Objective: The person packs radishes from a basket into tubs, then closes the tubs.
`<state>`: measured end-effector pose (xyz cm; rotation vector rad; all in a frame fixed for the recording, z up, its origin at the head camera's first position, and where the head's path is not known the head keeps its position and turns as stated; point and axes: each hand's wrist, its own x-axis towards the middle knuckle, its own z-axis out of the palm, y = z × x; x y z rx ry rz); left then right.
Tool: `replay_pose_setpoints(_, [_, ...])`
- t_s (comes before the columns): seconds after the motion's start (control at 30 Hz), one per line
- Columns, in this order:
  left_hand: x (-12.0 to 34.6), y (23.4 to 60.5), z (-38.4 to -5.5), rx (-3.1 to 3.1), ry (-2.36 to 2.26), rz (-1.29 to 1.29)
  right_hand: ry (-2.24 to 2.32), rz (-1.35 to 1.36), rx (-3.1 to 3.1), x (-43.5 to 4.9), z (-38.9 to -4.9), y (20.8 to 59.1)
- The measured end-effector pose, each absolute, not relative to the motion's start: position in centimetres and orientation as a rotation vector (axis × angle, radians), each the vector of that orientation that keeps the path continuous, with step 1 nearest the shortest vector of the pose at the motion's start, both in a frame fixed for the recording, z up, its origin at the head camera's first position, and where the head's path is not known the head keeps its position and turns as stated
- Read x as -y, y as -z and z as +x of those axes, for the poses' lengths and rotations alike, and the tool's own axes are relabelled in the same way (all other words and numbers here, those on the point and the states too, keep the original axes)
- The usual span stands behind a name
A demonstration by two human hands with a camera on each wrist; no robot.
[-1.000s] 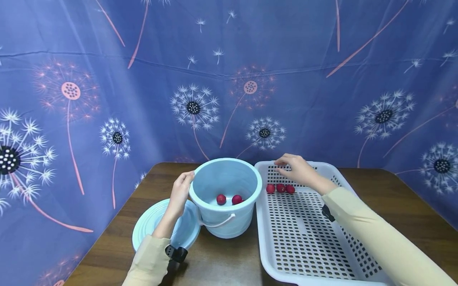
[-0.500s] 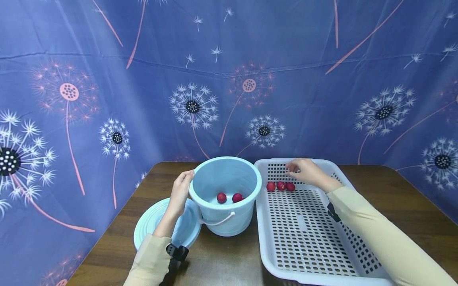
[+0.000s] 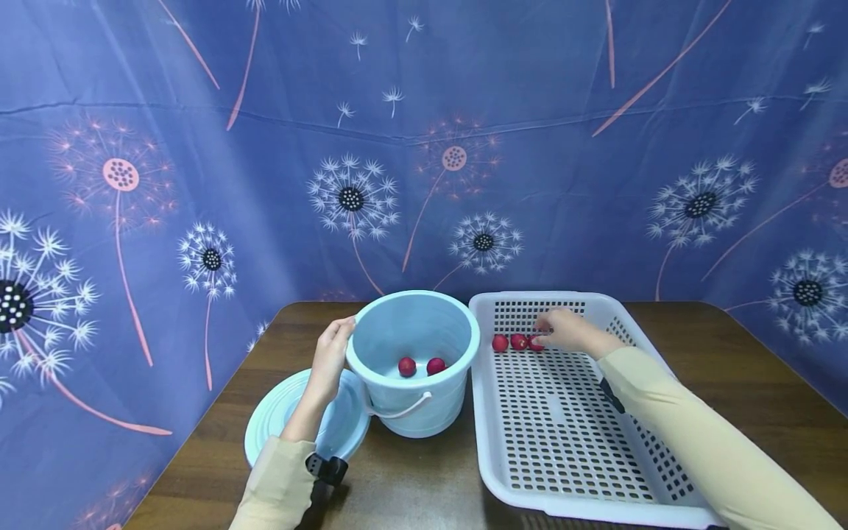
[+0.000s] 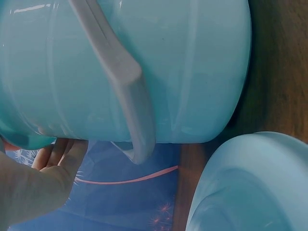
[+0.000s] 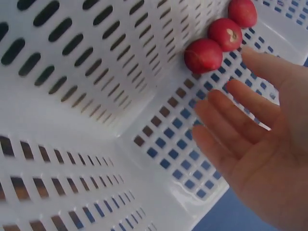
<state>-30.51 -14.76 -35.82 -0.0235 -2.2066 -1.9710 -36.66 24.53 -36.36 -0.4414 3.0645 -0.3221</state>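
The light-blue bucket (image 3: 414, 423) stands mid-table with its white handle hanging down. My left hand (image 3: 329, 361) grips its rim on the left side; part of that grip is hidden behind the wall in the left wrist view. Two red radishes (image 3: 407, 366) show inside the bucket. Three more radishes (image 5: 204, 56) lie in a row at the far left of the white perforated basket (image 3: 486, 442). Beside the rightmost one hovers my right hand (image 3: 562, 331), its fingers spread and loosely bent, with a small gap to the radishes in the right wrist view.
A round light-blue lid (image 3: 268, 416) lies left of the bucket, under my left forearm. The basket stands close against the bucket's right side. Behind the wooden table (image 3: 424, 486) hangs a blue dandelion-print cloth (image 3: 563, 147).
My right hand has moved right, then down from above the basket's far end to the rightmost radish. My left hand stays on the bucket rim. The radishes lie as before.
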Motion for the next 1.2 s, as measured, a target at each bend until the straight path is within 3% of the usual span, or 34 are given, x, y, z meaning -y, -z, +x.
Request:
replay_pose_setpoints(0.63, [14.9, 35.8, -30.5, 2.204, 1.992, -0.025, 0.328, -0.54, -3.03, -24.5, -36.6, 37.3])
replay_pose_setpoints(1.2, [14.8, 35.9, -30.6, 2.202, 1.973, -0.019, 0.399, -0.452, -2.989, -24.0, -36.5, 37.7])
